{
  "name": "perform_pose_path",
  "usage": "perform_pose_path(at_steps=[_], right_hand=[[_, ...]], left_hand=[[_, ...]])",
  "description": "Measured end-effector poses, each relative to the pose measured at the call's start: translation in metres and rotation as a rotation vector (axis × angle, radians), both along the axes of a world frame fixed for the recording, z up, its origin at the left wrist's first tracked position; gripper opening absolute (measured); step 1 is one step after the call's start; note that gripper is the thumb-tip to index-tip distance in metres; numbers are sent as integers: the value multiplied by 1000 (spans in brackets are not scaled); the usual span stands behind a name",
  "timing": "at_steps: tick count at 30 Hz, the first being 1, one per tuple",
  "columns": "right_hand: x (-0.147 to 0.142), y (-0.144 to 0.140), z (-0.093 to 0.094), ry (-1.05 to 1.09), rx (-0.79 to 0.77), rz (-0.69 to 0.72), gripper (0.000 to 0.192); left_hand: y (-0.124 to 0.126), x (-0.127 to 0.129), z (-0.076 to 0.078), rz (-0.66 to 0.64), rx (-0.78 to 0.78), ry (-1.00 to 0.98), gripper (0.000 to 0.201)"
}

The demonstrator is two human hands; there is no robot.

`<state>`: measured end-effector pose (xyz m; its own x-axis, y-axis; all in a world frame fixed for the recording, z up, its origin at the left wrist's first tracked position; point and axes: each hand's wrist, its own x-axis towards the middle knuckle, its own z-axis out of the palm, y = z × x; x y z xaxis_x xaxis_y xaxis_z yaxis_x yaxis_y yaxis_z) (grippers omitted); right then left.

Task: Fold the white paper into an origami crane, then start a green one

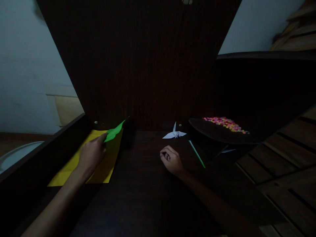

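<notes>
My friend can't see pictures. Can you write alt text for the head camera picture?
In dim light, a person's left hand holds a folded green paper above a yellow sheet on a dark desk. The right hand rests curled near a white paper crane and a green strip.

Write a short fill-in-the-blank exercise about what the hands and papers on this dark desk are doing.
1. The left hand holds a folded piece of ____ paper.
2. Under that hand lies a sheet of ____ paper.
3. The right hand rests on the desk as a loose ____.
4. Beyond the right hand stands a white paper ____.

Missing words: green; yellow; fist; crane
</notes>
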<state>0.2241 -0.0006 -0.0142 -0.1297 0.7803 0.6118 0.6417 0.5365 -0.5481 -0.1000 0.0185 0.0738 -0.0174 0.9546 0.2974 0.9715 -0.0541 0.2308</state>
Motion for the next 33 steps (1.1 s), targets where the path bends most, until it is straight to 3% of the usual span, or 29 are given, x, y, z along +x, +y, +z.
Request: perform_pose_path(at_steps=[2,7,9,11,14,17,19,22,24,29,33], right_hand=[[-1,0,2,53,-11,-6,8],[-2,2,6,361,-85,-46,17],[1,5,6,571,-192,-10,27],[5,8,7,760,-383,93,40],[10,9,11,912,-704,270,62],[11,8,18,959,-808,277,67],[10,8,21,951,-857,249,59],[12,9,18,868,-900,153,46],[14,9,14,775,-910,112,50],[20,7,5,519,-788,3,62],[22,6,3,321,-716,-98,74]], left_hand=[[0,4,10,-105,41,-281,28],[1,22,21,-334,-75,-1181,42],[4,31,17,-340,-201,-1365,47],[7,40,6,-331,-316,-1417,48],[9,52,-19,-296,-473,-1375,48],[7,63,-46,-315,-607,-1304,50],[5,68,-62,-367,-598,-1220,53],[3,71,-79,-452,-446,-1120,61],[2,71,-87,-458,-288,-1039,66],[-4,70,-88,-417,49,-693,86],[-10,70,-83,-600,188,-312,61]])
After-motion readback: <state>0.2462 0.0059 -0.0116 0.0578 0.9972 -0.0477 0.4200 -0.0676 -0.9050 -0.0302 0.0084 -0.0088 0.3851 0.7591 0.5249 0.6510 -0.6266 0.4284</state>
